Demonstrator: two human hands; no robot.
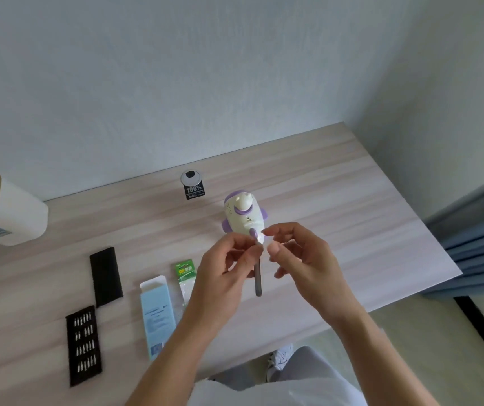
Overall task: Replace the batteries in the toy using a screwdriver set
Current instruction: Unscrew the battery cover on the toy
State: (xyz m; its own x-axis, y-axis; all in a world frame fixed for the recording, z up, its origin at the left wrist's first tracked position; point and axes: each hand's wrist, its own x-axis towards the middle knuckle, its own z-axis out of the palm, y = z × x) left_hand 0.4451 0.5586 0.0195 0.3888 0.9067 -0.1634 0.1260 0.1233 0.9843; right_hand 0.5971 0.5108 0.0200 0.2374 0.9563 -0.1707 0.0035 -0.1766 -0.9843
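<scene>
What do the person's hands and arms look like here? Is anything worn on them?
The left hand and the right hand wear no glove, and no ring, watch or bracelet is visible. Both arms are bare down to the bottom edge of the picture; no sleeve shows. The right thumbnail looks short and unpainted.

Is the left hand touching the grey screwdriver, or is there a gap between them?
Touching. The head view shows the left hand pinching the upper end of the screwdriver, whose handle hangs down below the grip.
</scene>
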